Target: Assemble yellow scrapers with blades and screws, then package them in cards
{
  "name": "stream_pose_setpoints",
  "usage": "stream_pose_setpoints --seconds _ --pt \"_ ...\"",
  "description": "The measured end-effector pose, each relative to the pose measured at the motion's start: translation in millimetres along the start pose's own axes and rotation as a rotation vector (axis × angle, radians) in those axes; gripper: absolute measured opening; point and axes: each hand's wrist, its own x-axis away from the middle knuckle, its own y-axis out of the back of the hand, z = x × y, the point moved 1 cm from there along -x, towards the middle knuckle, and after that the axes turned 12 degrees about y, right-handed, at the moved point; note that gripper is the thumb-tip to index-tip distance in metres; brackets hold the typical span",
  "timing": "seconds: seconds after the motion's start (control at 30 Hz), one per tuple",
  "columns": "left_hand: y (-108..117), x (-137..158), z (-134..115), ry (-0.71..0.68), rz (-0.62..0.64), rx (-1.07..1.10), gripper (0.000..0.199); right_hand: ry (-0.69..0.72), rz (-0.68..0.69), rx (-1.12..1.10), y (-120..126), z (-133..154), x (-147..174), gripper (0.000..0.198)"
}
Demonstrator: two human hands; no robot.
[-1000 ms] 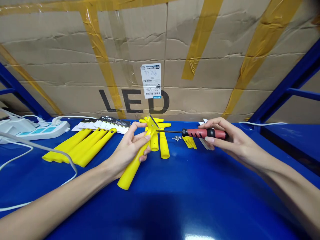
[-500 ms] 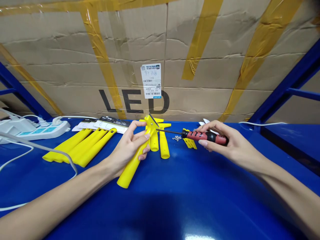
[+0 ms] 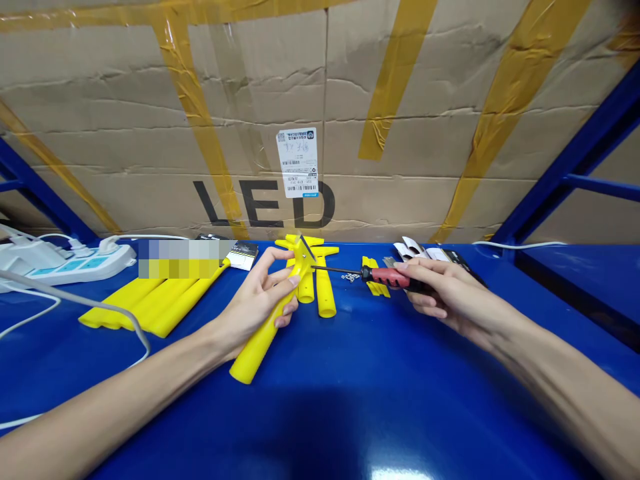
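A yellow plastic scraper slants up from the blue surface side, with a thin metal blade across its head. My left hand is closed around it just below the head. In my right hand is a red and black screwdriver, gripped by its handle with the shaft pointing left. Its tip reaches the side of the scraper's head; whether it sits in a screw I cannot tell. Behind lie more yellow scraper bodies. Small shiny metal parts form a little pile beneath the shaft.
Long yellow handles lie side by side at left, near a white power strip with cables. Small yellow plastic pieces and pale curved pieces are at right. A taped cardboard box stands behind the blue table.
My right hand has shifted its grip on the screwdriver, with the fingers now turned further around the handle. The scraper stays in my left hand. The view has moved slightly.
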Motion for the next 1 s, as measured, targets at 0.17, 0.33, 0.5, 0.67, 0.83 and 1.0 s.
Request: stream_pose_setpoints --seconds 0.17,0.33,0.5,0.67,0.83,1.0 --pt "-1 -2 1 0.066 0.009 0.098 0.035 -0.011 -0.044 0.048 6 3 -1 0.032" --pt "-2 -3 1 0.144 -0.040 0.220 0.032 0.202 -0.047 0.172 12 14 3 0.027" --pt "0 -7 1 0.164 -0.031 0.279 0.031 0.384 -0.013 0.181 9 17 5 0.021" --pt "-1 -5 1 0.184 0.018 0.266 0.032 0.451 0.011 0.171 6 14 6 0.019" --pt "-5 -2 -1 0.188 0.052 0.267 0.035 0.455 0.037 0.167 5 14 7 0.016" --pt "-5 -2 -2 0.183 0.083 0.262 0.033 0.454 0.040 0.195 4 15 8 0.017"
